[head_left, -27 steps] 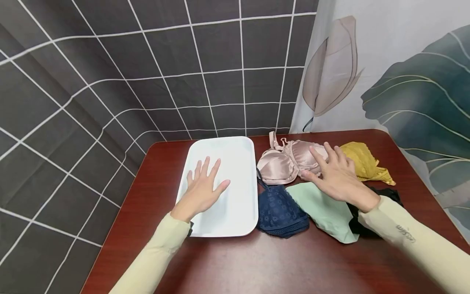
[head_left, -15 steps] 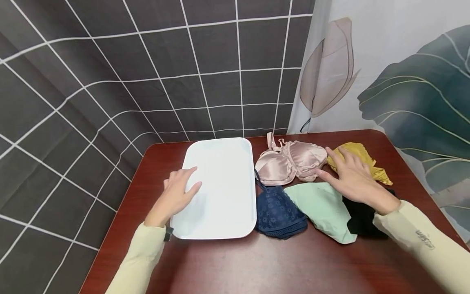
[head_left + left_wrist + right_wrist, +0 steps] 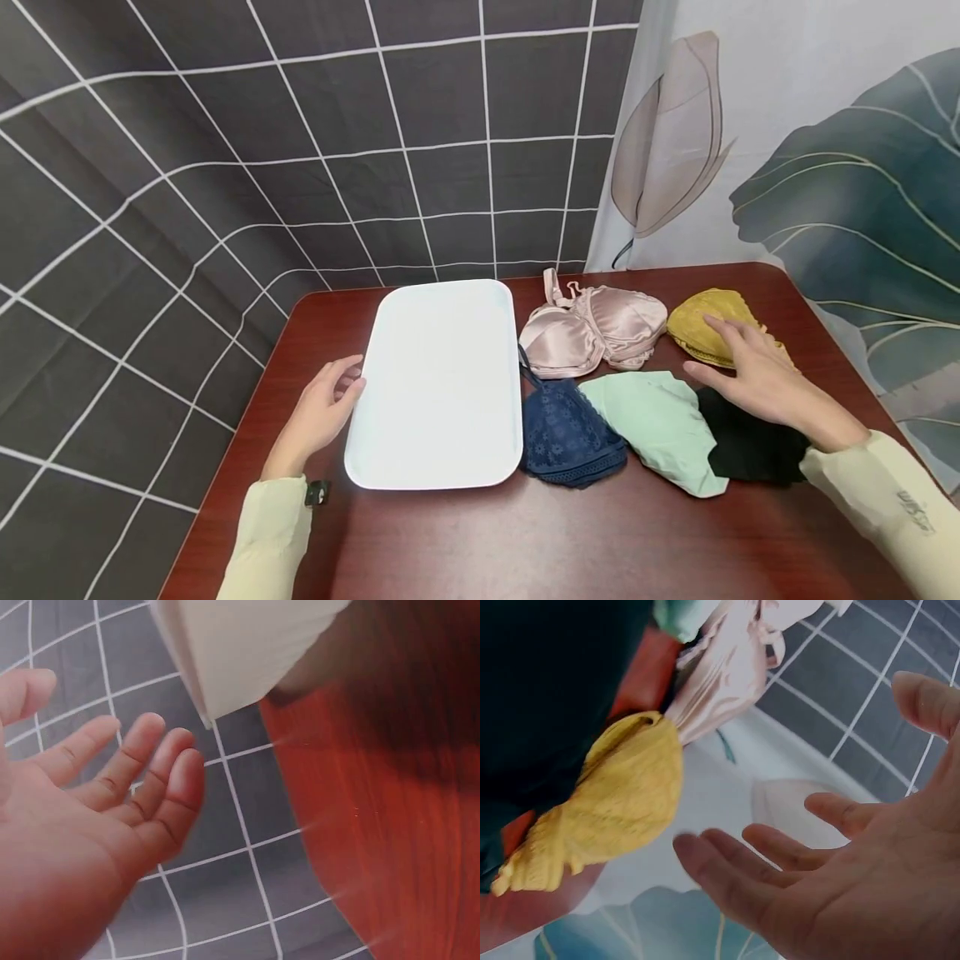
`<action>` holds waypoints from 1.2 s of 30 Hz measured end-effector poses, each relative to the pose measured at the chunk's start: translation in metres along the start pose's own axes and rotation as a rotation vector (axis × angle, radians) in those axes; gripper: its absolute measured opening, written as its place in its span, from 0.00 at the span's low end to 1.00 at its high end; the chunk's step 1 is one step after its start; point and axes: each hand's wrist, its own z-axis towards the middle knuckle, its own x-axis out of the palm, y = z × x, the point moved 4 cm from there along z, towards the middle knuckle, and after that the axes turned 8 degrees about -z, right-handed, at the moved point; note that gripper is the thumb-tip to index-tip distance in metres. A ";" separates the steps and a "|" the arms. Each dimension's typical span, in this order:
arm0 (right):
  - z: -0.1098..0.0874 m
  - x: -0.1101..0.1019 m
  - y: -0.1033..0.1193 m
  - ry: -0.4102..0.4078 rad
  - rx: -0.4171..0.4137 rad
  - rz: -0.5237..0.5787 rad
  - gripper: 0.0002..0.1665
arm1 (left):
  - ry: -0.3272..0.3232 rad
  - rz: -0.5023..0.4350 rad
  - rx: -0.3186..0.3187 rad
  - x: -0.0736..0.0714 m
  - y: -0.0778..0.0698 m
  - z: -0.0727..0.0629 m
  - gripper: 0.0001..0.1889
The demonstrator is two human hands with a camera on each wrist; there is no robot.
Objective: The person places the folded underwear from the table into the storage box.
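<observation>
My left hand is beside the left edge of a white tray, its fingers loosely bent and holding nothing. In the left wrist view its fingers stand apart from the tray's pale side. My right hand hovers with relaxed fingers over a black garment and the near side of a yellow lace bra. Nothing lies in its palm in the right wrist view, where the yellow bra sits away from the fingertips.
Between tray and right hand lie a pink satin bra, a navy lace bra and a mint green garment. All rest on a reddish-brown table. A dark grid-patterned curtain hangs behind and to the left.
My left hand has moved left from over the tray to beside its left edge, its fingers bending more. My right hand has shifted right, from over the pink bra toward the yellow one.
</observation>
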 end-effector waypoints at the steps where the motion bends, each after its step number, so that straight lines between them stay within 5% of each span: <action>1: -0.001 0.000 -0.003 -0.001 0.002 0.011 0.53 | 0.002 0.002 -0.010 0.000 0.003 0.000 0.25; 8: -0.018 0.008 -0.048 0.073 0.023 0.003 0.49 | 0.048 0.025 -0.158 0.005 0.022 -0.004 0.26; 14: -0.034 0.030 -0.080 0.130 0.061 0.007 0.47 | 0.073 -0.030 -0.161 0.011 0.034 -0.005 0.24; 20: -0.045 0.044 -0.088 0.112 0.053 0.057 0.47 | 0.069 -0.055 -0.137 0.014 0.040 -0.004 0.22; 28: -0.043 0.051 -0.081 -0.008 0.014 0.074 0.44 | 0.070 -0.055 -0.140 0.015 0.041 -0.005 0.23; 36: -0.047 0.053 -0.082 -0.212 -0.016 0.096 0.24 | 0.067 -0.057 -0.143 0.016 0.042 -0.004 0.23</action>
